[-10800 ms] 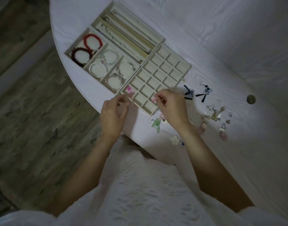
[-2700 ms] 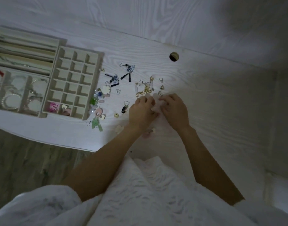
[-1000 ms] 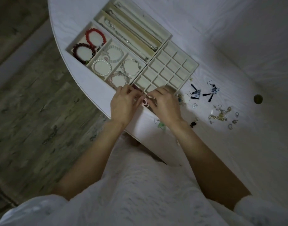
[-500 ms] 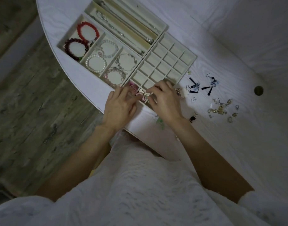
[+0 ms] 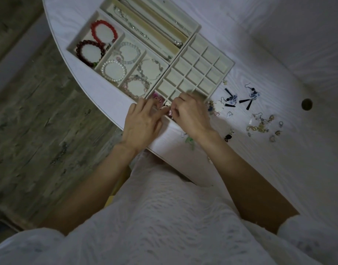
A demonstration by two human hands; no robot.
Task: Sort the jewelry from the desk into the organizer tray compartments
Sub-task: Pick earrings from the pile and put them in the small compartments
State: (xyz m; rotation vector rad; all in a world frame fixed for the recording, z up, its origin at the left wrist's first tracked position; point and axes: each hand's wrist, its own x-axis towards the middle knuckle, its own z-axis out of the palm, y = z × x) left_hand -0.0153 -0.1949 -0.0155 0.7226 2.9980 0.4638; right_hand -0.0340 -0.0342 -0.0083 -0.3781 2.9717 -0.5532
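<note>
Pale pink and white, a small earring (image 5: 167,109) is now between the two hands at the near edge of the grid tray (image 5: 217,68), over its nearest row of compartments. A moment ago, both hands were out at the loose pile on the desk (image 5: 279,169), well right of the tray; since then they came back with this piece, and in the last half second they hardly moved. The right hand (image 5: 191,115) has its fingers curled together and seems to pinch the earring; the left hand (image 5: 143,123) lies with fingers more straight, touching the tray's near corner beside the pink piece (image 5: 157,96) already in the corner compartment. Whether the left fingers also hold something, I cannot tell, because of blur.

I judge the piece is being settled in the second compartment of the near row. Most grid compartments are empty. Many earrings remain on the desk: the blue tassel pair (image 5: 240,99), the gold cluster (image 5: 259,126), a green one (image 5: 189,140) at the desk's near edge.
</note>
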